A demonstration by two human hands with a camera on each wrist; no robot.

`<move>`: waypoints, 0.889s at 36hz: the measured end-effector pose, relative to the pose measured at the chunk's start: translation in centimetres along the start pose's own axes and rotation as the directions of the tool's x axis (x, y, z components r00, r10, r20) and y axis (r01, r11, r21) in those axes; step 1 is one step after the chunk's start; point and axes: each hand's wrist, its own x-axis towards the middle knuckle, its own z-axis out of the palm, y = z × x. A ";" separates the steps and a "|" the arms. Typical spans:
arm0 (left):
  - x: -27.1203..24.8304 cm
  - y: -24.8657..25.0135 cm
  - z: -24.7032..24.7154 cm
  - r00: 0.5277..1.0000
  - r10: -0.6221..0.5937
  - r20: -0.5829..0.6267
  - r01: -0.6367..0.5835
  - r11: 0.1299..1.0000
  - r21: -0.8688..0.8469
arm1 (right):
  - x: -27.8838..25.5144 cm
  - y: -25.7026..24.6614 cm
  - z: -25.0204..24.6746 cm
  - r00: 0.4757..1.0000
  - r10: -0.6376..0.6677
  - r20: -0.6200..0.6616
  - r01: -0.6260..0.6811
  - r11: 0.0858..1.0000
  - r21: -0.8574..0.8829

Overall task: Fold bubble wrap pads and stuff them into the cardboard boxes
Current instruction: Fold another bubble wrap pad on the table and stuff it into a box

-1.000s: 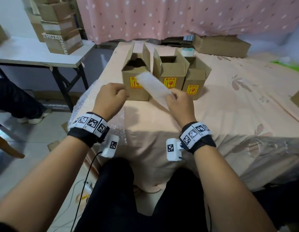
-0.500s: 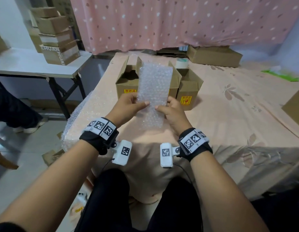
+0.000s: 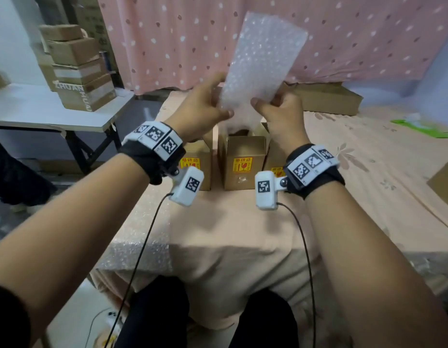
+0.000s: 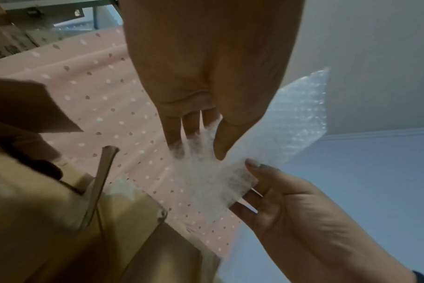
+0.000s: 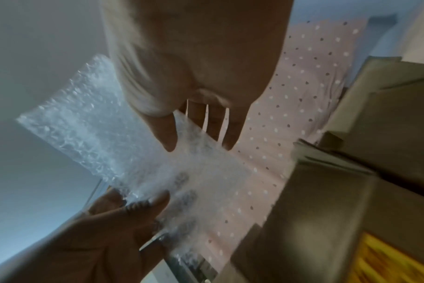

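Note:
A long clear bubble wrap pad (image 3: 261, 61) stands upright in the air, its lower end hanging over the middle cardboard box (image 3: 241, 163). My left hand (image 3: 205, 106) pinches its left edge between thumb and fingers, and my right hand (image 3: 278, 109) pinches its right edge. The left wrist view shows the pad (image 4: 288, 122) held by my left hand (image 4: 203, 145) with the right hand (image 4: 262, 183) opposite. From the right wrist, the pad (image 5: 90, 134) is pinched by my right hand (image 5: 196, 141). A left box (image 3: 197, 167) and a right box (image 3: 275, 162) flank the middle one, largely behind my wrists.
The boxes stand on a peach cloth-covered table (image 3: 368, 197). A sheet of bubble wrap (image 3: 140, 237) drapes over its near left corner. A flat carton (image 3: 325, 99) lies at the back. Stacked cartons (image 3: 77, 69) sit on a white side table (image 3: 42, 111) at left. A pink dotted curtain (image 3: 368, 33) hangs behind.
Both hands have lifted the pad higher and forward, from in front of the boxes to above the middle box. The pad now stands taller and tilts right at its top.

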 end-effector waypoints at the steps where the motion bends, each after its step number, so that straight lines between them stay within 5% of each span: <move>1: 0.9 -0.2 -0.2 1.000 0.000 -0.012 0.000 1.000 0.026 | 0.7 -0.1 0.0 1.000 -0.009 -0.007 0.009 1.000 -0.003; 7: 5.2 -2.2 0.2 0.995 -0.093 -0.024 0.096 0.982 0.162 | 3.5 1.4 0.3 0.999 0.033 0.007 -0.031 0.980 -0.198; 14: 5.9 -5.0 2.4 0.983 -0.171 0.060 0.166 0.983 0.082 | 4.1 4.1 0.1 0.992 0.128 0.015 -0.112 0.912 -0.394; 20: 5.6 -4.6 2.6 0.967 -0.183 0.180 0.135 0.960 0.246 | 4.3 4.5 -0.4 0.989 0.112 0.100 -0.042 0.843 -0.536; 25: 4.8 -3.6 2.5 0.907 -0.308 0.287 0.117 0.840 0.531 | 4.6 4.4 -0.7 0.971 0.142 0.195 0.030 0.728 -0.685; 27: 4.4 -4.0 2.3 0.869 -0.383 0.315 0.210 0.860 0.465 | 4.3 4.2 -0.7 0.957 0.173 0.234 0.058 0.674 -0.737; 32: 3.3 -3.8 1.9 0.879 -0.374 0.298 0.287 0.911 0.297 | 3.4 3.3 -0.1 0.936 0.248 0.249 0.034 0.641 -0.767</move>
